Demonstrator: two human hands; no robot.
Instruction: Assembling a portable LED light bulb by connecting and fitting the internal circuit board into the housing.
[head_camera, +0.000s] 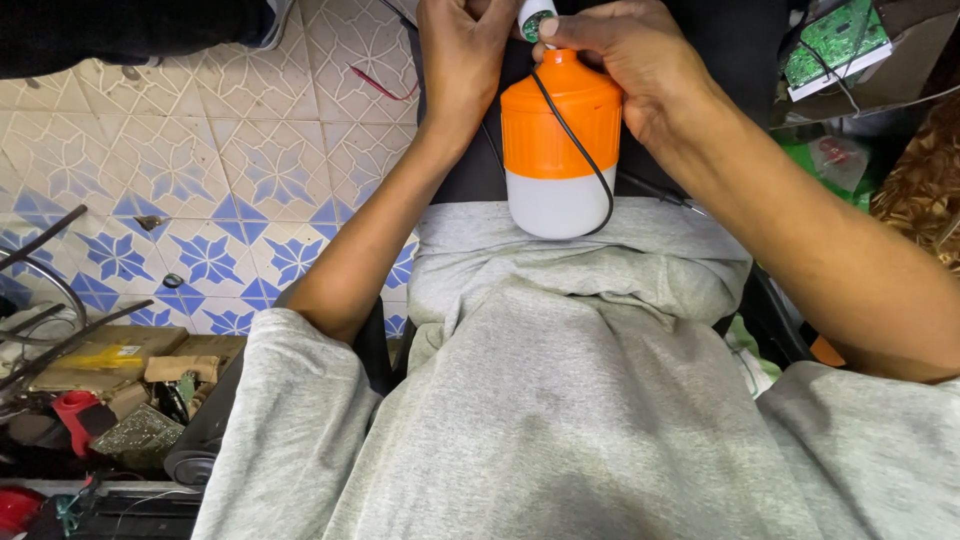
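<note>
Two hands worked over an orange bulb (560, 150) on the lap: left hand (462, 50) pinching near its neck, right hand (625, 55) gripping a small white cap (534, 18).

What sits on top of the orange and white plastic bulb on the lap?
Both hands, left hand and right hand, cover the orange and white plastic bulb at its top, pinching a small white round part. The bulb's tip is hidden.

Bulb housing (559, 150) stands on the lap, between both forearms; left hand (462, 50) and right hand (625, 55) meet at its top; wire (580, 140) runs down its front; circuit board (836, 40) far right; tool clutter (90, 400) lower left on floor (200, 150).
</note>
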